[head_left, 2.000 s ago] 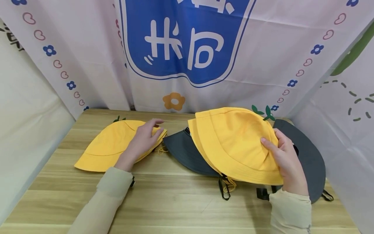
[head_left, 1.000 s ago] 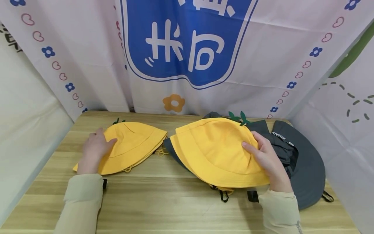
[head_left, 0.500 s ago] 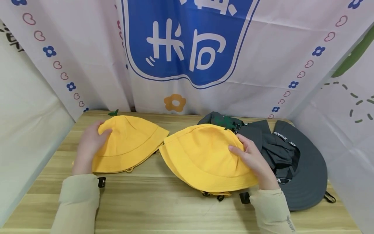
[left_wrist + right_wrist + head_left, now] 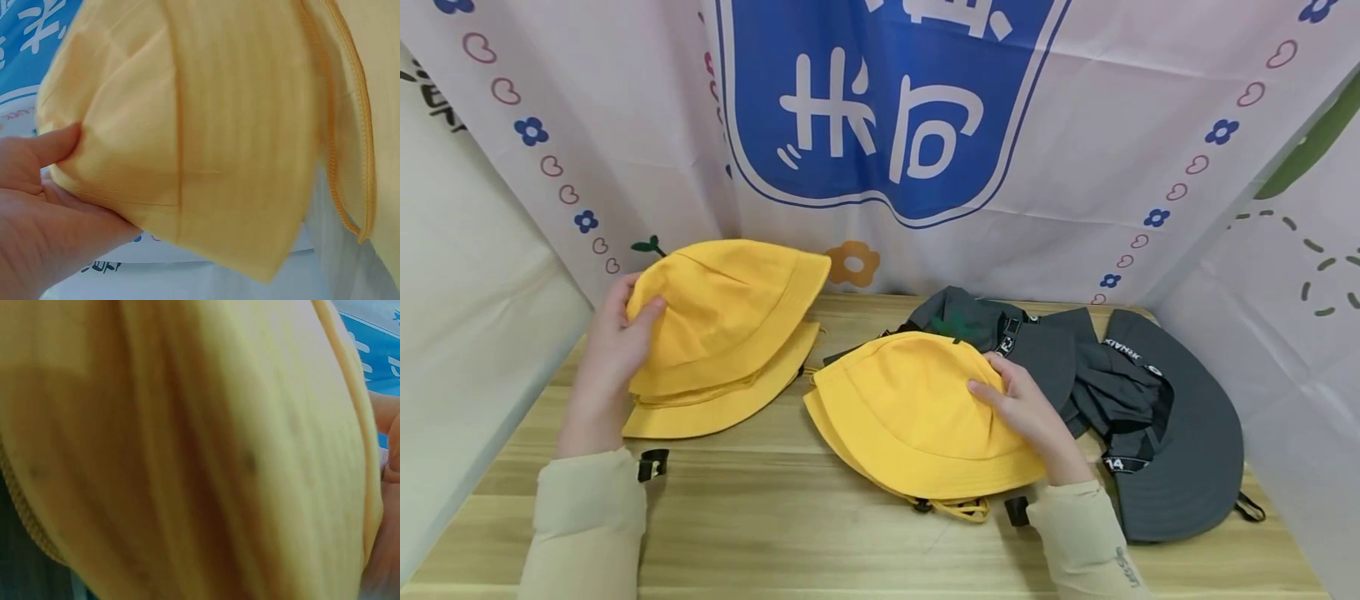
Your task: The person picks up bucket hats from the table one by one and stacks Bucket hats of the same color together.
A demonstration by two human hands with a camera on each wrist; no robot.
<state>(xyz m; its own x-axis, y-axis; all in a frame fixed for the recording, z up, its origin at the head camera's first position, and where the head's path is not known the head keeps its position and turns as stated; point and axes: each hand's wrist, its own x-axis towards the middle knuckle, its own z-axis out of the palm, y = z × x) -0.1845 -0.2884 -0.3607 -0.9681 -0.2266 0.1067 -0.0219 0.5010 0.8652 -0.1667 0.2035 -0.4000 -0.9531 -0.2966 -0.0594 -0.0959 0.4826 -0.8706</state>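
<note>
My left hand [image 4: 610,358] grips a yellow bucket hat [image 4: 722,312] by its crown, thumb on top, and holds it raised at the left. A green sprout [image 4: 650,244] sticks up from that hat. Below it another yellow hat [image 4: 722,417] lies on the table, mostly covered by the raised one. In the middle, my right hand [image 4: 1030,412] pinches the crown of a second yellow bucket hat [image 4: 917,417], whose doubled brim faces left. A yellow cord [image 4: 962,508] hangs under this brim. The right wrist view is filled by blurred yellow cloth [image 4: 187,456].
Dark grey hats [image 4: 1187,433] with wide brims and black straps lie at the right, partly behind the yellow hat in my right hand. The wooden table [image 4: 820,550] meets a white curtain [image 4: 1075,208] at the back, and white cloth walls stand on both sides.
The left hand moved from the left stack's right end to its left, gripped the top yellow hat and lifted it. The right hand carried its yellow hat left and down, uncovering the grey hats.
</note>
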